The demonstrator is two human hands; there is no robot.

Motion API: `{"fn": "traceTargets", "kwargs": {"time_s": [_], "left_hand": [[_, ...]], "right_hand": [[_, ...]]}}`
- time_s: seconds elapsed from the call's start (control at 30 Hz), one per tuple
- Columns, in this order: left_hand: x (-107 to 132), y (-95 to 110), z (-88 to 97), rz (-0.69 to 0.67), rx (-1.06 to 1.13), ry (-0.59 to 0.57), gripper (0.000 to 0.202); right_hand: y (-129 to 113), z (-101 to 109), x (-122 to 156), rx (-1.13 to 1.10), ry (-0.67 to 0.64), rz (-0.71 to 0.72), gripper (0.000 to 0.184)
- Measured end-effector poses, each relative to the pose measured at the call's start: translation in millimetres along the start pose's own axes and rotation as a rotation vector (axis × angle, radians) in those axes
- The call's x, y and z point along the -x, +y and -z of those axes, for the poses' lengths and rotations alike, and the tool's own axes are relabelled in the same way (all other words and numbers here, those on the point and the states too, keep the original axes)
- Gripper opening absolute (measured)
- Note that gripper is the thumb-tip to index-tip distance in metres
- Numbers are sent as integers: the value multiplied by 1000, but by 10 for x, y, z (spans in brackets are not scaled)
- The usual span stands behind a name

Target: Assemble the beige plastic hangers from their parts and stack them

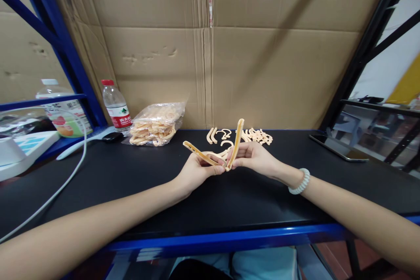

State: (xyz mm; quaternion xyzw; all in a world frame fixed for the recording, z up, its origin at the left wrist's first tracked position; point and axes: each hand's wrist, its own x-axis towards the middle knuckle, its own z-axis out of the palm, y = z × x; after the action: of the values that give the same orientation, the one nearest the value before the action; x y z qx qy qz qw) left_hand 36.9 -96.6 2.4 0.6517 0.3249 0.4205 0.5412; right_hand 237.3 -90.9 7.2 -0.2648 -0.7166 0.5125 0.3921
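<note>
Above the black tabletop [262, 201], both hands hold cream plastic strips shaped like folding-hanger arms, whose lower ends meet in a V. My left hand [193, 173] is closed on the left hanger arm [198, 153], which slants up and left. My right hand [257, 157] pinches the right hanger arm [236, 140], which stands steeply with its hollow side showing. Fingertips partly hide the joint, so I cannot tell whether the arms are linked. Just behind the hands lie a cream hook [226, 143] and a curved piece, partly covered.
Farther back are loose curved strips [211, 135], hook pieces [225, 133] and a pile of small cream parts [260, 135]. A clear bag of cream pieces [157, 124] and a red-capped bottle [116, 107] stand left. A phone [337, 148] lies right; a white cable [70, 183] crosses the left side.
</note>
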Motion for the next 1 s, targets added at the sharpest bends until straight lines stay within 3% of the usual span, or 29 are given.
{"fn": "traceTargets", "kwargs": {"time_s": [0.5,1.0], "left_hand": [[52,23,-26,1,110,123,24],[44,60,-28,-43,56,89,31]], "right_hand": [[0,-175,30,21,212,54,25],[-29,-231,45,-13,268,74,24]]}}
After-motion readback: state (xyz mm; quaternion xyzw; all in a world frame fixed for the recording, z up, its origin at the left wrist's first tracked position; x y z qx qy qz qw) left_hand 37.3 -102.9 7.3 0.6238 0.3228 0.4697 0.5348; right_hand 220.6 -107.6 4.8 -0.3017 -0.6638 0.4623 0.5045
